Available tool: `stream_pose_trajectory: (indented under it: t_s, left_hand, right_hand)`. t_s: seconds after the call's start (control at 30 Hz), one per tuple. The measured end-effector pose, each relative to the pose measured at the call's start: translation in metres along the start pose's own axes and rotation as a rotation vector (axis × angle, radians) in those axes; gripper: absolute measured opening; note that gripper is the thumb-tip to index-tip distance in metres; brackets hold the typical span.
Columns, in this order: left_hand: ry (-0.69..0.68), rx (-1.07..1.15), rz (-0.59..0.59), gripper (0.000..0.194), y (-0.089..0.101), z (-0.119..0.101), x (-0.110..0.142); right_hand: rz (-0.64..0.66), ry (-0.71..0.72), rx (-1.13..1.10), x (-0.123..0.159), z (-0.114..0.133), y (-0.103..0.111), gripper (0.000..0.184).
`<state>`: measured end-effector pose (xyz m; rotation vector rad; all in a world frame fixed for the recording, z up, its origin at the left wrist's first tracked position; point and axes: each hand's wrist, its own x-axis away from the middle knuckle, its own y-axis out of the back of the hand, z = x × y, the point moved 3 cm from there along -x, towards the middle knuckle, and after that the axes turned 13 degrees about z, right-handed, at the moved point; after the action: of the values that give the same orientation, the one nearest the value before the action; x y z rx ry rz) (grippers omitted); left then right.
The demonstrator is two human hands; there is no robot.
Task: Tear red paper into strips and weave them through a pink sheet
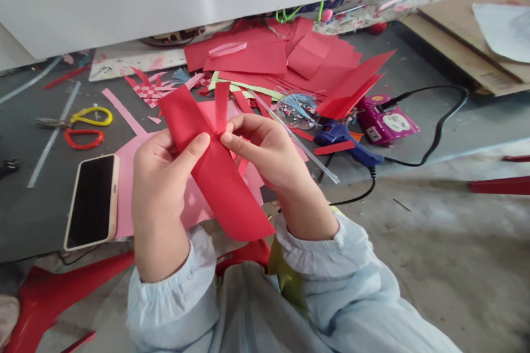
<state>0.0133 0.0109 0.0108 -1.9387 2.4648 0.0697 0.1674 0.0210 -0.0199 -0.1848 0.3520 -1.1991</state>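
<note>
Between both hands, above the table's front edge, is a long folded piece of red paper (232, 193), tilted from upper left to lower right. My left hand (165, 171) pinches it near its middle, thumb on top. At the paper's right edge, my right hand (265, 149) pinches a narrow red paper strip (222, 107) that sticks upward. Where strip and paper meet, the fingertips hide whether they are joined. Below the hands lies pink paper (194, 207) on the table, partly covered.
Left are a phone (91, 201) and scissors (86, 127). A blue glue gun (348, 140), a purple power adapter (387, 121) with a black cable and a clear glue stick (314, 160) lie right. Red paper sheets (248, 60) are piled behind. Cardboard (467, 38) sits at far right.
</note>
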Motion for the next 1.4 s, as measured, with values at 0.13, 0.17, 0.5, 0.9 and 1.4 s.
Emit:
stream_pose_trajectory:
  t_s: [0.13,0.17,0.5,0.9,1.4]
  left_hand:
    - [0.001,-0.016,-0.026,0.018,0.0013,0.0005,-0.0005]
    - [0.001,-0.016,-0.03,0.018,0.0015,0.0005,-0.0004]
    - [0.007,-0.015,-0.037,0.017,0.0044,-0.0001,-0.0007]
    - [-0.051,-0.015,-0.082,0.014,0.0054,0.0,-0.0013]
    - [-0.073,-0.002,-0.107,0.021,0.0076,0.0007,-0.0031]
  right_hand:
    - [0.006,0.006,-0.003,-0.0007,0.0001,-0.0004,0.046]
    - [0.008,0.005,-0.01,-0.0008,0.0001,-0.0002,0.045]
    - [0.077,-0.058,0.01,0.0023,0.0006,0.0039,0.039]
    - [0.128,0.028,-0.001,-0.0017,0.0003,0.0002,0.043]
    - [0.124,-0.076,0.018,0.0026,-0.0012,0.0048,0.035]
